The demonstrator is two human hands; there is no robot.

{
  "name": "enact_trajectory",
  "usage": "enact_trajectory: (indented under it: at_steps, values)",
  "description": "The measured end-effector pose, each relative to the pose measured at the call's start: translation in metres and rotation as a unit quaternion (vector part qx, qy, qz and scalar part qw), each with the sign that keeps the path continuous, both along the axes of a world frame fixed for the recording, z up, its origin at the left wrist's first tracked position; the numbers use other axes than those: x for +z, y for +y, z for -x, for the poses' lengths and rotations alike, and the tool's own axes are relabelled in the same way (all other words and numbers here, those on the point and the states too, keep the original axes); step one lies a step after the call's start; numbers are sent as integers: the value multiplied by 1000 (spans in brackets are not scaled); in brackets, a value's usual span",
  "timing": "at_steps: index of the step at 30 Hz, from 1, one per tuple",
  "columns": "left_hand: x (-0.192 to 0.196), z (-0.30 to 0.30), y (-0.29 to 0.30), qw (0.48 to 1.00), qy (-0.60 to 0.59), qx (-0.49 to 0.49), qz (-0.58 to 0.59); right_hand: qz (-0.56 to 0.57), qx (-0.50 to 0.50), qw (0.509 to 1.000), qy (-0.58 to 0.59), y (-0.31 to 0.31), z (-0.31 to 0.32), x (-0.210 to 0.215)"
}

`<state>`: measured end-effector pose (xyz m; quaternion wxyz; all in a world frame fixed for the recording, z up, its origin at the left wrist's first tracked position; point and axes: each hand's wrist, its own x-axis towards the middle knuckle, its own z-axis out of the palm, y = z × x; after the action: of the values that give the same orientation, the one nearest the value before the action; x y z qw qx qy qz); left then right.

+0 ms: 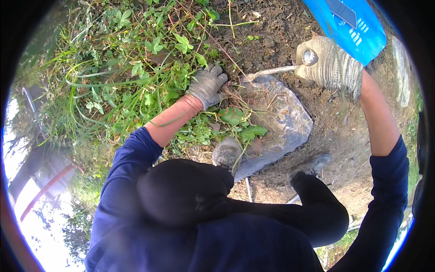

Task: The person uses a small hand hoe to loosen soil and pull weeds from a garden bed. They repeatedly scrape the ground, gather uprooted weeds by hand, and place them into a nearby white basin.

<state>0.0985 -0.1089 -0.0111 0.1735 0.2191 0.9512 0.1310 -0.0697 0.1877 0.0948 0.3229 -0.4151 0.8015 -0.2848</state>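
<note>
Hand tool [274,70]: gripped in the right hand [330,63], with a thin pale shank reaching left to a tip at the upper-left edge of the flat stone [294,106], just beside the dry stems [238,93]; cannot tell whether touching the stone or only close above.
Tip stroke: by the look of it, meant for the stem bases; best kept low and short, drawn through soil rather than driven at the stone, so as not to blunt or skid.
Right hand: clenched round the handle, with a rounded, shiny end facing up out of the fist; best kept firm, with a straight wrist for control.
Left hand [206,86]: laid among the weeds [131,68], near the tip; cannot tell whether grasping stems or merely pressing on them. Better to gather close to the base, pull gently leftward for tension, and keep clear of the stroke's line.
Flat stone: lying below the tip, partly covered by dry stems and a broad leaf [232,115]; worth sweeping clean to expose the edge.
Bare soil [267,38]: dark and crumbly above the stone; likely easy to scrape.
Left boot [228,152]: beside the stone's lower-left edge; best left well out of any pull toward the body.
Blue bag [358,34]: close by the right wrist, at upper right; easily snagged on a wide backswing.
</note>
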Motion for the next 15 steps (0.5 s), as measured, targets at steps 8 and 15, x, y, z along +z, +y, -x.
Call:
enact_trajectory:
  at_steps: [8,15]
  values:
    - [8,10,17,995,-11,39,96,-120,-151,981,4,20,-118,13]
    - [-6,-17,-30,846,-292,357,-268,-126,-185,975,0,31,-123,62]
